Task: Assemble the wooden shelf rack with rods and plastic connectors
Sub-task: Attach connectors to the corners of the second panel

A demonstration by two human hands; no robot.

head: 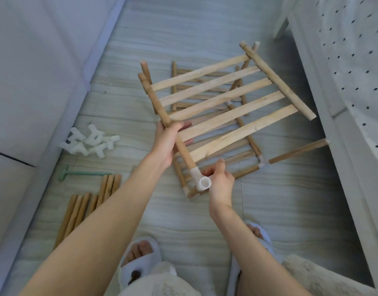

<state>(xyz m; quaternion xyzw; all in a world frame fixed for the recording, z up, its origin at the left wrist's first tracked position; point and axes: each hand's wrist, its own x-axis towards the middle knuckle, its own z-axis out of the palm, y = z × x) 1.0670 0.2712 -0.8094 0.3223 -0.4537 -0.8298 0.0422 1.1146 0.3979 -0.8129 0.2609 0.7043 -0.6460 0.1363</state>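
Left hand [165, 142] has its fingers wrapped around the slatted shelf [222, 103] rail; right hand [221, 184] pinches the white connector [202, 182] on its end.

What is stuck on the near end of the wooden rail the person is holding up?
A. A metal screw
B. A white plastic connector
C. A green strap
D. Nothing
B: a white plastic connector caps the near end of the rail that the left hand grips.

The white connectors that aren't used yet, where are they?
In the head view, the spare connectors lie in a pile on the floor at the left, beside the grey wall, just beyond the green tool and the loose rods.
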